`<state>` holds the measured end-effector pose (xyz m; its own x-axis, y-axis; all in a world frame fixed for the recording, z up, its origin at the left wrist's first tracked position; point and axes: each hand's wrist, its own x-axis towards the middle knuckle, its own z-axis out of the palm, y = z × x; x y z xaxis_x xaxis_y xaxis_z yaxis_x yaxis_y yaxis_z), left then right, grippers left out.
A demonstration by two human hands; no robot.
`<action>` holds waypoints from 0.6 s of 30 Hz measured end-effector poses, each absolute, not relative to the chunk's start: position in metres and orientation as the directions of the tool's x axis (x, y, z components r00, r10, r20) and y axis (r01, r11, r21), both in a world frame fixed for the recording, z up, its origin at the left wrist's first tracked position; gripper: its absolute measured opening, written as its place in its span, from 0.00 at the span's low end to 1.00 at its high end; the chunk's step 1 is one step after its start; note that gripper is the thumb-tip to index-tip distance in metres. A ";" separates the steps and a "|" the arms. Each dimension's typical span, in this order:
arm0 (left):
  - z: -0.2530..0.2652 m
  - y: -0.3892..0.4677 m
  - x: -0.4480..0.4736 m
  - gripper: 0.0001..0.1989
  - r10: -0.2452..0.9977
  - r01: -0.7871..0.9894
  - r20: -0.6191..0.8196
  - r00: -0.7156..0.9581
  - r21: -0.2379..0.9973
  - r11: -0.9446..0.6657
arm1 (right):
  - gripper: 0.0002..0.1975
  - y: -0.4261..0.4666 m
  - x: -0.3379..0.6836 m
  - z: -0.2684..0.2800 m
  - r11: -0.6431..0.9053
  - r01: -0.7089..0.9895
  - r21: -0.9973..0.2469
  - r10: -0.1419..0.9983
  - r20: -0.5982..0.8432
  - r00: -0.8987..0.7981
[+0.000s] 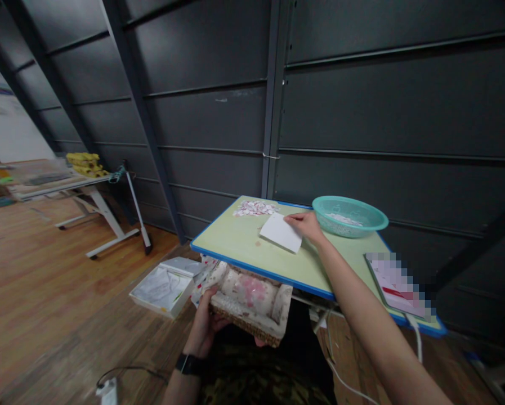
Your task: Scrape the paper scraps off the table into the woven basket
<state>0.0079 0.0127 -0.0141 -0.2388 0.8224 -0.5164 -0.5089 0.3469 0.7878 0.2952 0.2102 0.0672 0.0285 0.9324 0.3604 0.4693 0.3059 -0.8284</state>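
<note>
My left hand [209,322] grips the left side of a fabric-lined wicker basket [256,289], which is held at the table's front edge above my lap. Something pink lies inside the basket. On the table [227,236], my right hand [306,225] pinches the upper right edge of a white card [281,232]. Behind the card lies a pile of small white paper pieces [255,208]. To the right of my right hand stands a teal plastic basin [350,216] with more pale pieces in it.
A tablet-like device [398,287] with a white cable lies at the table's right. An open white box [163,289] is on the floor at left. A power strip [107,392] lies lower left. Farther left stands another table [62,184] holding yellow bundles [85,164].
</note>
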 end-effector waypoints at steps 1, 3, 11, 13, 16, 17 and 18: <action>-0.014 0.013 0.008 0.24 0.821 -0.508 -0.518 -0.240 0.788 0.348 | 0.19 0.211 0.301 0.070 0.300 0.464 -0.833 0.929 0.367 0.058; -0.013 0.012 0.008 0.23 0.821 -0.503 -0.518 -0.240 0.790 0.351 | 0.18 0.212 0.311 0.074 0.300 0.474 -0.828 0.923 0.377 0.074; -0.016 0.013 0.008 0.22 0.817 -0.511 -0.523 -0.242 0.785 0.352 | 0.18 0.214 0.311 0.067 0.332 0.516 -0.790 0.935 0.348 -0.069; -0.016 0.014 0.008 0.22 0.821 -0.516 -0.523 -0.229 0.780 0.353 | 0.18 0.214 0.313 0.069 0.312 0.497 -0.810 0.940 0.339 -0.037; -0.016 0.015 0.009 0.22 0.824 -0.518 -0.521 -0.221 0.779 0.354 | 0.16 0.213 0.319 0.073 0.279 0.501 -0.819 0.942 0.336 0.025; -0.016 0.015 0.009 0.22 0.822 -0.517 -0.523 -0.225 0.779 0.355 | 0.15 0.213 0.320 0.074 0.276 0.514 -0.812 0.941 0.338 0.030; -0.016 0.015 0.009 0.22 0.820 -0.515 -0.525 -0.228 0.780 0.356 | 0.14 0.213 0.320 0.074 0.277 0.527 -0.804 0.940 0.340 0.025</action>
<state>0.0088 0.0148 -0.0157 -0.2285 0.8197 -0.5252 -0.5153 0.3559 0.7796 0.3199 0.2128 0.0744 0.0249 0.9400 0.3403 0.5268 0.2770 -0.8036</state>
